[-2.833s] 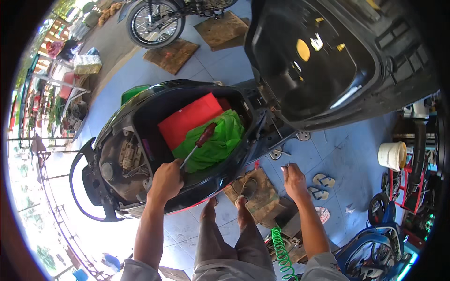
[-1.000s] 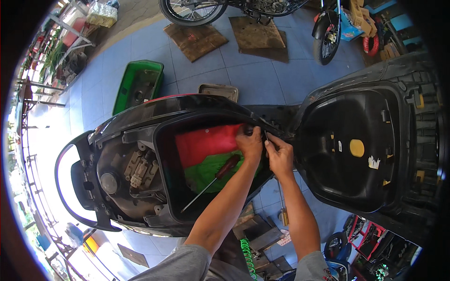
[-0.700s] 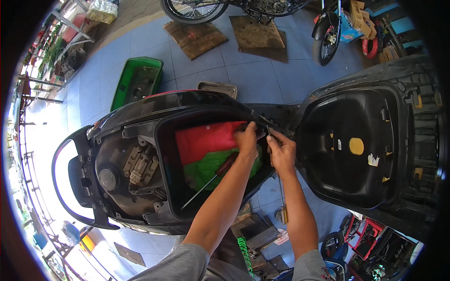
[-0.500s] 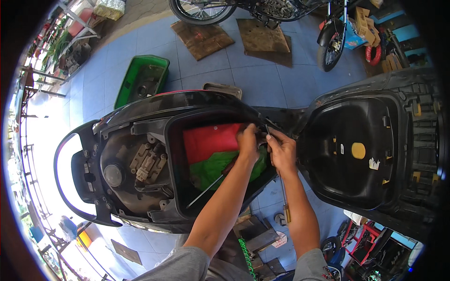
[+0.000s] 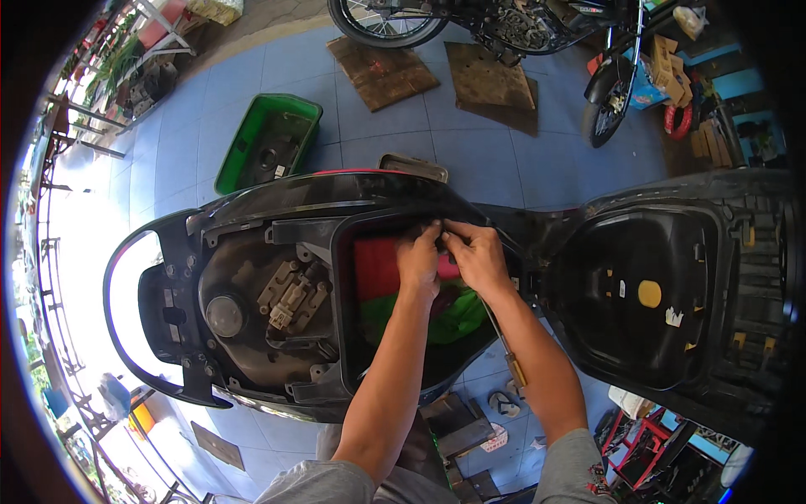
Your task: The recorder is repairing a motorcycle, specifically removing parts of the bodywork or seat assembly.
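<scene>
"Near side, inside the black compartment (image 5: 338, 273)?"
"Green cloth (image 5: 472, 317); red item (image 5: 378, 270) beyond."
"Hands?"
"Left hand (image 5: 417, 262), right hand (image 5: 478, 260), side by side over the compartment's far part; fingertips close together, whether clamped on anything cannot tell."
"Far left?"
"Green tray (image 5: 242, 143)."

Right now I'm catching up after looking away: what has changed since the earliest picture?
The left hand let go of the red-handled screwdriver, now mostly hidden, and moved right and forward; the right hand came left from over the floor. Both are now close together over the underseat compartment. The scooter's seat stays open.
</scene>
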